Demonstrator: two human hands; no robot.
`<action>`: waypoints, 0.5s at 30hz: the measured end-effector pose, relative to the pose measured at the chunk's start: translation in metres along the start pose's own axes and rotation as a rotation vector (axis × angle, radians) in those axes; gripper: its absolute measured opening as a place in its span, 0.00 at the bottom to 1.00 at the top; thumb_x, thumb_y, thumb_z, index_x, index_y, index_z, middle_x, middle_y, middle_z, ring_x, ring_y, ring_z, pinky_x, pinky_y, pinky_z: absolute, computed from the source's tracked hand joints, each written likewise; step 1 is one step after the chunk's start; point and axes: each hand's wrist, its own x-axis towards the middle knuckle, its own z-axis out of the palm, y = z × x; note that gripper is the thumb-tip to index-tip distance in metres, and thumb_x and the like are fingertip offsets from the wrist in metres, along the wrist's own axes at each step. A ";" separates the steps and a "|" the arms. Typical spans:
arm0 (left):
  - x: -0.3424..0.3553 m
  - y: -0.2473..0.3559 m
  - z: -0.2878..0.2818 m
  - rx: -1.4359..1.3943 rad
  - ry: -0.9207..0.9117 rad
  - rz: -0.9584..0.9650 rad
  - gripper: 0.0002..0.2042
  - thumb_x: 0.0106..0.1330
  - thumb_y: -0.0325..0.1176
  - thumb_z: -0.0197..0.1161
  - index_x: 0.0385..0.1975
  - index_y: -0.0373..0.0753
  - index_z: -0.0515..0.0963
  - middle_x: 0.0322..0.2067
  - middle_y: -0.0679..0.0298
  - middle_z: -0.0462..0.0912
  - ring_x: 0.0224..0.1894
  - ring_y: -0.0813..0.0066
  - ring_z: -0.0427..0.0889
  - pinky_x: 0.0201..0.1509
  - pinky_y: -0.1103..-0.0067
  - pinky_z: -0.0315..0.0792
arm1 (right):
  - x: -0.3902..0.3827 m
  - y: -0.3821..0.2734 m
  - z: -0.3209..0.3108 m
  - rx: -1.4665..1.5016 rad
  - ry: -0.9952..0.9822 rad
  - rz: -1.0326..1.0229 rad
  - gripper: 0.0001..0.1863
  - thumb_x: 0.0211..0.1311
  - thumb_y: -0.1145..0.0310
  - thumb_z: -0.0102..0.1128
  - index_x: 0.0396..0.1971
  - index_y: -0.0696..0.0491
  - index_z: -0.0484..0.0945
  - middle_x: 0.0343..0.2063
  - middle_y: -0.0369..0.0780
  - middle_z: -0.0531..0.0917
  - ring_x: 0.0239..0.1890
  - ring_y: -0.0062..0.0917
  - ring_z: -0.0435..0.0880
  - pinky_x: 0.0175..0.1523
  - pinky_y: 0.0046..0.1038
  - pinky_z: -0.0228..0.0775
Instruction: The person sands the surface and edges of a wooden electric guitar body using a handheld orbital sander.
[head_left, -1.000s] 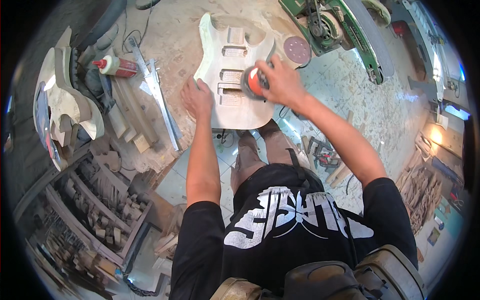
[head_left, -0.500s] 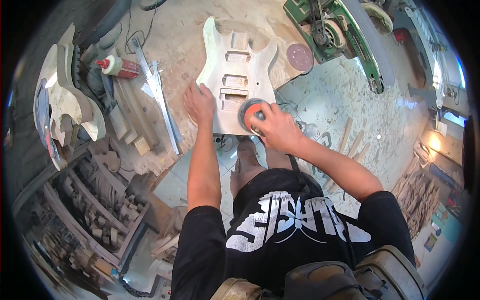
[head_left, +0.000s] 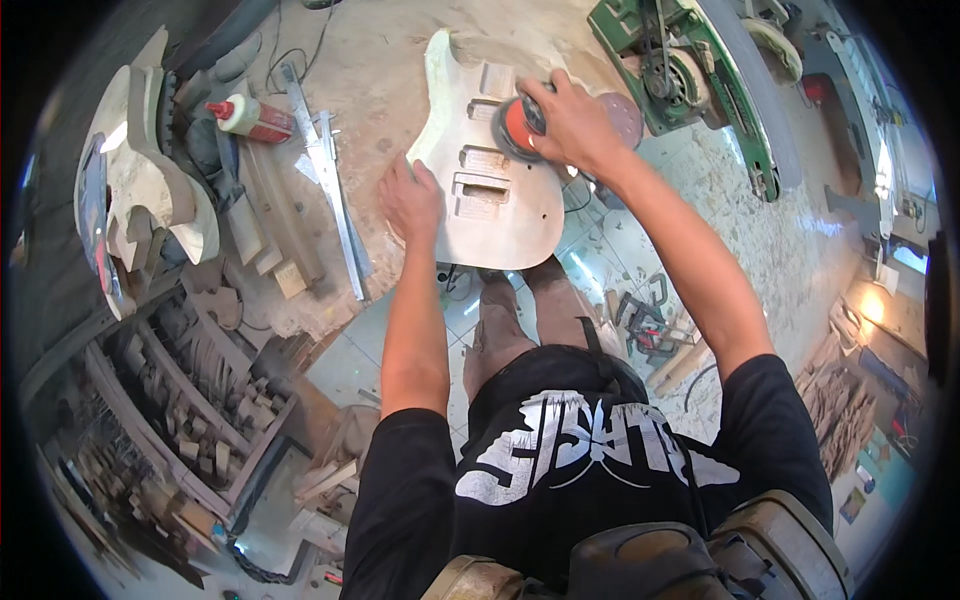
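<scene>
A pale wooden electric guitar body (head_left: 500,235) with several routed cavities lies flat on the workbench, its rounded end towards me. Along its upper left edge runs a pale green tint. My left hand (head_left: 410,203) is closed against the body's left edge, fingers bent and thumb over the top. An orange and black handheld sander (head_left: 517,128) sits on the upper right part of the body, beside the cavities. My right hand (head_left: 575,122) wraps round its top; the fingers hide part of it. Behind that wrist shows a reddish-brown sanding disc (head_left: 624,118).
Left on the dusty workbench (head_left: 350,110) are a glue bottle (head_left: 250,118), metal rulers (head_left: 325,170) and wood strips (head_left: 275,215). A carved pale body (head_left: 145,165) stands farther left. A green belt machine (head_left: 690,90) is at the right, clamps (head_left: 650,325) lie on the floor.
My right hand has carried the sander from the body's lower right end up to its upper right side. My left hand stays at the left edge. The whole view has shifted slightly.
</scene>
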 end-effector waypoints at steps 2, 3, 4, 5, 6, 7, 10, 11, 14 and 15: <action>-0.001 -0.001 0.001 -0.020 0.010 0.029 0.23 0.77 0.44 0.56 0.64 0.38 0.81 0.59 0.47 0.85 0.62 0.45 0.79 0.68 0.56 0.71 | -0.023 -0.004 0.001 0.052 0.004 -0.017 0.34 0.53 0.70 0.73 0.62 0.44 0.73 0.49 0.52 0.76 0.46 0.55 0.84 0.48 0.52 0.82; -0.001 -0.004 0.002 -0.011 0.021 0.016 0.23 0.77 0.44 0.56 0.64 0.38 0.81 0.59 0.47 0.85 0.62 0.45 0.79 0.68 0.56 0.71 | -0.037 -0.009 -0.002 0.070 -0.033 -0.013 0.34 0.53 0.69 0.74 0.62 0.44 0.73 0.50 0.51 0.75 0.46 0.54 0.84 0.48 0.52 0.82; 0.000 -0.006 0.004 -0.005 0.038 0.040 0.22 0.76 0.44 0.58 0.63 0.38 0.81 0.58 0.49 0.85 0.61 0.46 0.79 0.67 0.56 0.71 | -0.052 -0.017 -0.007 0.084 -0.070 -0.008 0.34 0.53 0.68 0.75 0.62 0.44 0.73 0.50 0.51 0.75 0.46 0.54 0.84 0.48 0.52 0.82; 0.000 -0.006 0.007 -0.005 0.050 0.068 0.22 0.75 0.43 0.59 0.63 0.38 0.81 0.57 0.50 0.85 0.60 0.47 0.80 0.65 0.56 0.72 | -0.067 -0.024 -0.009 0.079 -0.109 0.010 0.35 0.52 0.68 0.76 0.62 0.44 0.73 0.51 0.50 0.74 0.47 0.52 0.84 0.47 0.51 0.82; 0.001 -0.005 0.008 -0.008 0.058 0.060 0.22 0.75 0.43 0.59 0.63 0.38 0.81 0.57 0.50 0.85 0.60 0.47 0.80 0.65 0.56 0.72 | -0.082 -0.031 -0.009 0.071 -0.148 0.028 0.36 0.50 0.68 0.77 0.62 0.43 0.73 0.51 0.49 0.74 0.49 0.51 0.83 0.46 0.50 0.83; 0.000 -0.004 0.009 -0.012 0.075 0.060 0.21 0.75 0.42 0.59 0.63 0.38 0.81 0.57 0.50 0.85 0.60 0.47 0.80 0.66 0.56 0.71 | -0.096 -0.037 -0.007 0.055 -0.160 -0.020 0.37 0.49 0.69 0.77 0.62 0.42 0.73 0.52 0.49 0.74 0.50 0.50 0.83 0.45 0.49 0.83; -0.002 -0.009 0.006 -0.010 0.080 0.032 0.21 0.75 0.43 0.60 0.62 0.38 0.81 0.56 0.49 0.85 0.60 0.47 0.80 0.67 0.56 0.70 | -0.131 -0.067 -0.002 -0.020 -0.307 -0.123 0.39 0.45 0.70 0.79 0.62 0.42 0.73 0.52 0.48 0.74 0.52 0.48 0.81 0.45 0.46 0.85; 0.000 -0.007 0.005 -0.013 0.054 0.028 0.21 0.75 0.43 0.59 0.62 0.38 0.81 0.55 0.48 0.85 0.60 0.46 0.79 0.67 0.55 0.70 | -0.135 -0.072 -0.006 -0.029 -0.303 -0.151 0.39 0.45 0.70 0.79 0.62 0.42 0.73 0.52 0.48 0.74 0.52 0.48 0.81 0.45 0.46 0.85; 0.000 -0.010 0.008 0.026 0.091 -0.005 0.22 0.75 0.45 0.60 0.61 0.38 0.81 0.54 0.46 0.85 0.60 0.45 0.79 0.69 0.52 0.68 | -0.126 -0.084 -0.006 0.038 -0.377 -0.231 0.38 0.46 0.70 0.79 0.61 0.44 0.74 0.53 0.49 0.74 0.54 0.49 0.81 0.47 0.48 0.84; 0.000 -0.012 0.013 0.000 0.083 -0.016 0.23 0.76 0.47 0.59 0.61 0.38 0.81 0.54 0.46 0.85 0.61 0.45 0.79 0.70 0.51 0.67 | -0.117 -0.077 -0.005 0.026 -0.281 -0.111 0.38 0.47 0.70 0.79 0.61 0.45 0.74 0.54 0.50 0.74 0.54 0.50 0.81 0.49 0.49 0.83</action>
